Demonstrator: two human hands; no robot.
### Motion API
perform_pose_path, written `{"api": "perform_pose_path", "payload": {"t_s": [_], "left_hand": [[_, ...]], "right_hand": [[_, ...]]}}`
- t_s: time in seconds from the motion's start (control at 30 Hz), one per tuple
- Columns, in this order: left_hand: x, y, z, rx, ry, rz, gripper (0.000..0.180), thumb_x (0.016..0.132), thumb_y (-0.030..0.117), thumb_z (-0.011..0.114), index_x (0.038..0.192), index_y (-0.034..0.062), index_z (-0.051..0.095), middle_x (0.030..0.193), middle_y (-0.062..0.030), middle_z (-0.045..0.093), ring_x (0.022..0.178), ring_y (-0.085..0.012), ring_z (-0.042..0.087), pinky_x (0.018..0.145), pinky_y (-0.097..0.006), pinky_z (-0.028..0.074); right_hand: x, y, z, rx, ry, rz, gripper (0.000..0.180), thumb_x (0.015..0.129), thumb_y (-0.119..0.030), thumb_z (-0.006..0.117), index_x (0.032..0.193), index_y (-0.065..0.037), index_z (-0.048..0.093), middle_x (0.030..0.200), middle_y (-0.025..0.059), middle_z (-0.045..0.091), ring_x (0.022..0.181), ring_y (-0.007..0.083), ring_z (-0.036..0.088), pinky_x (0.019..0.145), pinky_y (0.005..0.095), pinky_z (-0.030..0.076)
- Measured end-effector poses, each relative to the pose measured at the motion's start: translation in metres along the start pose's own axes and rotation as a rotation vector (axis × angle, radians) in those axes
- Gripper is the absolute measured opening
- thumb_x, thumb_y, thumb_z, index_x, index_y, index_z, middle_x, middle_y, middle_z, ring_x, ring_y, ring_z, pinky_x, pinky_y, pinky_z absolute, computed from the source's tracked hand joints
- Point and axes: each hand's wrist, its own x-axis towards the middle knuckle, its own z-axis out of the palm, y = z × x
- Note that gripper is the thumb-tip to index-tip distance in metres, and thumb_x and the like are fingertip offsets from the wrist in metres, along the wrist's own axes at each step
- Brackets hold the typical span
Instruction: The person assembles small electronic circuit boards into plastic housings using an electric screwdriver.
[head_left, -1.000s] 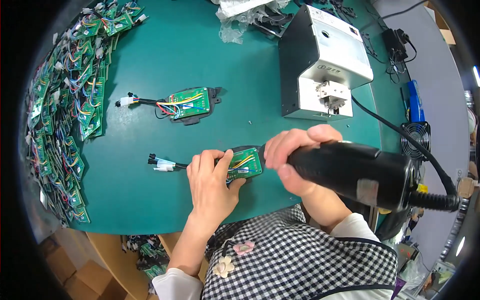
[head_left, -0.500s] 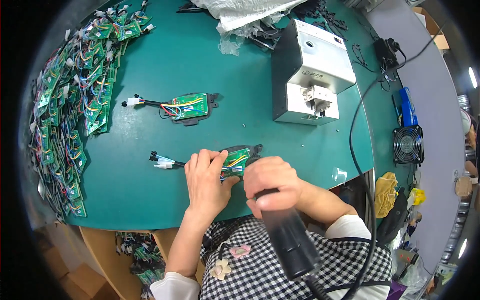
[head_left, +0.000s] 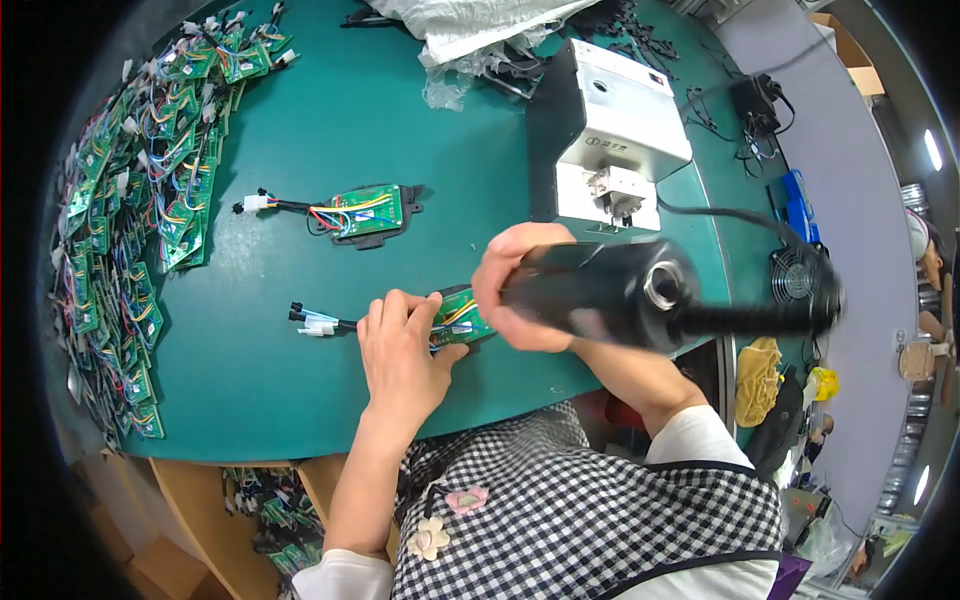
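Observation:
My left hand (head_left: pixel 405 355) is closed on a green circuit board (head_left: pixel 460 316) in a dark plastic housing, its fingers and thumb gripping opposite edges. Black and white connectors (head_left: pixel 316 325) trail from the board to the left on the table. My right hand (head_left: pixel 518 300) is wrapped round a black electric screwdriver (head_left: pixel 600 285), tilted so that its corded end points right. The screwdriver's tip is hidden, and I cannot tell whether it touches the board. Further back lies a second circuit board (head_left: pixel 366 212) in a dark housing, with its wires running left.
Wired circuit boards (head_left: pixel 180 150) are heaped along the table's left side. A white and black benchtop machine (head_left: pixel 630 125) stands at the back right. Behind are a white plastic bag (head_left: pixel 470 25) and dark plastic parts. A small fan (head_left: pixel 793 275) sits at far right.
My right hand has moved up slightly, and the screwdriver has swung from pointing its corded end toward me to pointing it right. My left hand still holds the board.

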Motion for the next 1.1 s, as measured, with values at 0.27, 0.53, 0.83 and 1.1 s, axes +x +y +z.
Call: {"api": "perform_pose_path", "payload": {"t_s": [0.27, 0.53, 0.83, 1.1], "left_hand": [[0.006, 0.011, 0.013, -0.028, -0.038, 0.084, 0.06, 0.051, 0.014, 0.081, 0.106, 0.0031, 0.059, 0.092, -0.0058, 0.053, 0.091, -0.0227, 0.05, 0.079, -0.037, 0.037], [0.007, 0.01, 0.002, -0.035, -0.044, 0.128, 0.058, 0.051, 0.007, 0.079, 0.106, 0.0023, 0.059, 0.101, -0.0082, 0.052, 0.096, -0.0265, 0.049, 0.084, -0.037, 0.036], [0.004, 0.005, 0.011, -0.054, -0.032, 0.111, 0.054, 0.055, 0.002, 0.076, 0.107, 0.0024, 0.059, 0.098, -0.0077, 0.052, 0.092, -0.0254, 0.048, 0.079, -0.036, 0.036], [0.005, 0.006, 0.01, -0.116, -0.059, 0.052, 0.054, 0.053, -0.001, 0.076, 0.104, 0.0014, 0.06, 0.098, -0.0082, 0.052, 0.092, -0.0261, 0.048, 0.079, -0.036, 0.037]], "right_hand": [[0.032, -0.091, -0.064, -0.447, 0.598, -0.385, 0.069, 0.074, 0.002, 0.056, 0.132, 0.002, 0.017, 0.065, 0.0079, 0.057, 0.055, 0.0157, 0.055, 0.059, 0.0267, 0.048], [0.018, -0.078, -0.065, -0.323, 0.609, -0.098, 0.065, 0.072, 0.003, 0.059, 0.127, 0.006, 0.026, 0.063, 0.0063, 0.056, 0.052, 0.0141, 0.055, 0.054, 0.0271, 0.047], [-0.021, -0.044, -0.001, -0.193, 0.562, 0.026, 0.074, 0.076, -0.005, 0.057, 0.135, -0.004, 0.012, 0.063, 0.0084, 0.049, 0.054, 0.0185, 0.051, 0.055, 0.0346, 0.046], [-0.027, -0.029, -0.006, -0.099, 0.516, 0.086, 0.065, 0.073, 0.005, 0.057, 0.127, 0.0, 0.022, 0.065, 0.0098, 0.054, 0.058, 0.0167, 0.055, 0.057, 0.0283, 0.046]]}}
